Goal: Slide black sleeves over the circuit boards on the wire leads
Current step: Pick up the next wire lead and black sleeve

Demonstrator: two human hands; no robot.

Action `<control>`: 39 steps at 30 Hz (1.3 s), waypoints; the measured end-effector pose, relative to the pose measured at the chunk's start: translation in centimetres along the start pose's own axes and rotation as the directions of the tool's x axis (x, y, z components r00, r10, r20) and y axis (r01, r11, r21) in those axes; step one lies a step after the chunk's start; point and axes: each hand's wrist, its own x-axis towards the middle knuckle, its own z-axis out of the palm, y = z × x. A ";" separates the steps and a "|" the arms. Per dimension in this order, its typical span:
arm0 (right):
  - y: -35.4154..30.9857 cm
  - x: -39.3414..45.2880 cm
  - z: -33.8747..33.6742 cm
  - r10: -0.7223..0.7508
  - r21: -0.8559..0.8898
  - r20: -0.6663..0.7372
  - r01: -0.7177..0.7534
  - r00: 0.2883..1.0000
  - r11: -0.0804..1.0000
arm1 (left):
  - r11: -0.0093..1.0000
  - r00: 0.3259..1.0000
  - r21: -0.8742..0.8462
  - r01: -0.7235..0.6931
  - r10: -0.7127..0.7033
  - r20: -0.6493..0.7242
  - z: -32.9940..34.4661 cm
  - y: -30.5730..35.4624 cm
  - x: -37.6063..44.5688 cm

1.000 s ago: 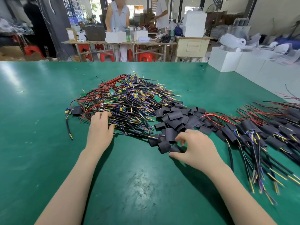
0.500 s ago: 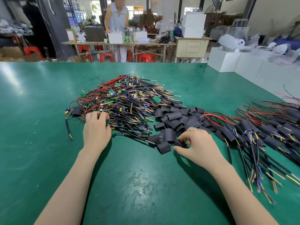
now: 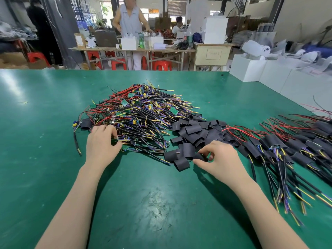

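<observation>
On the green table (image 3: pixel 53 123), a tangled heap of red, black and yellow wire leads with small green circuit boards (image 3: pixel 136 114) lies centre-left. The left hand (image 3: pixel 102 142) curls its fingers round one board at the heap's near edge. The right hand (image 3: pixel 218 159) pinches a flat black sleeve (image 3: pixel 200 156) from the sleeve pile (image 3: pixel 194 133) just right. Sleeved leads (image 3: pixel 287 146) spread far right.

No legible text anywhere in the scene.

A pale cabinet (image 3: pixel 213 55) in the background carries a white paper label (image 3: pixel 213 53) with printed characters, but they are too small and blurred to read. A brown card (image 3: pixel 79 39) propped on the far table bears a white sheet whose print is likewise unreadable. The bottles (image 3: pixel 142 40) there show labels with no decipherable wording, and the circuit boards (image 3: pixel 173 110) on the worktop (image 3: pixel 45 123) show no readable markings.
</observation>
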 end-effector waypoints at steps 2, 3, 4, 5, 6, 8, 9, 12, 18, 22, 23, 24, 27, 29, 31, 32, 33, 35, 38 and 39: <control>0.1 0.1 0.0 0.010 0.003 -0.020 -0.009 1.000 1.000 | 0.994 1.000 -0.112 0.021 -0.022 -0.003 -0.2 0.2 0.1; 0.2 0.1 0.0 0.018 0.005 -0.028 -0.018 0.999 1.000 | 0.975 0.999 -0.220 0.042 -0.045 -0.009 -0.4 0.4 0.2; 0.3 0.1 0.0 0.028 0.001 -0.035 -0.028 0.999 1.000 | 0.947 0.998 -0.315 0.057 -0.064 -0.013 -0.6 0.7 0.2; 0.4 0.1 0.0 0.038 -0.007 -0.041 -0.038 0.998 0.999 | 0.928 0.998 -0.370 0.053 -0.064 -0.018 -0.7 0.9 0.1; 0.4 0.1 0.0 0.047 -0.018 -0.049 -0.047 0.998 0.999 | 0.923 0.999 -0.383 0.037 -0.048 -0.018 -0.9 1.1 0.1; 0.4 0.1 0.1 0.055 -0.030 -0.066 -0.057 0.996 0.998 | 0.926 1.000 -0.377 0.002 0.000 0.004 -1.1 1.3 -0.1; 0.4 0.2 0.1 0.055 -0.029 -0.073 -0.057 0.996 0.998 | 0.928 1.000 -0.373 -0.013 0.021 0.018 -1.3 1.5 -0.2; 0.3 0.2 0.1 0.049 0.013 -0.077 -0.048 0.996 0.999 | 0.931 0.991 -0.357 -0.072 0.105 0.076 -1.9 1.9 -0.7; 0.1 0.1 -0.2 0.021 0.146 -0.068 -0.011 0.997 0.989 | 0.695 0.987 -0.715 -0.080 0.156 0.042 -3.3 2.8 -0.5; 0.0 0.0 -0.3 -0.029 0.192 -0.100 0.048 0.995 0.980 | 0.456 0.988 -0.888 -0.062 0.155 0.010 -3.8 3.7 -0.7; -0.1 0.0 -0.3 -0.047 0.195 -0.121 0.070 0.992 0.978 | 0.440 0.986 -0.897 -0.043 0.165 0.034 -3.7 4.0 -0.9; -0.1 0.0 -0.2 -0.061 0.199 -0.140 0.089 0.988 0.976 | 0.432 0.981 -0.902 -0.023 0.182 0.063 -3.6 4.3 -1.0; -0.2 0.1 -0.2 -0.079 0.218 -0.203 0.124 0.976 0.968 | 0.449 0.962 -0.894 0.001 0.245 0.124 -3.3 4.9 -1.3; -0.1 0.1 -0.2 -0.075 0.237 -0.234 0.132 0.969 0.962 | 0.458 0.951 -0.889 0.007 0.272 0.147 -3.3 5.1 -1.4; -0.2 0.1 -0.2 -0.082 0.246 -0.249 0.146 0.965 0.958 | 0.461 0.946 -0.887 0.025 0.275 0.170 -3.3 5.2 -1.5; -0.2 0.1 -0.3 -0.099 0.245 -0.259 0.164 0.961 0.956 | 0.466 0.946 -0.884 0.030 0.273 0.176 -3.3 5.2 -1.5; -0.3 0.1 -0.4 -0.120 0.243 -0.270 0.188 0.955 0.952 | 0.474 0.945 -0.880 0.030 0.273 0.179 -3.3 5.3 -1.5; -0.4 0.1 -0.5 -0.158 0.241 -0.286 0.230 0.945 0.943 | 0.483 0.946 -0.875 0.033 0.267 0.183 -3.3 5.3 -1.6; -0.5 0.1 -0.5 -0.197 0.240 -0.294 0.272 0.935 0.932 | 0.474 0.952 -0.878 0.065 0.234 0.197 -3.3 5.2 -1.6; -0.5 0.1 -0.5 -0.208 0.240 -0.297 0.284 0.932 0.928 | 0.469 0.954 -0.880 0.077 0.221 0.201 -3.3 5.2 -1.5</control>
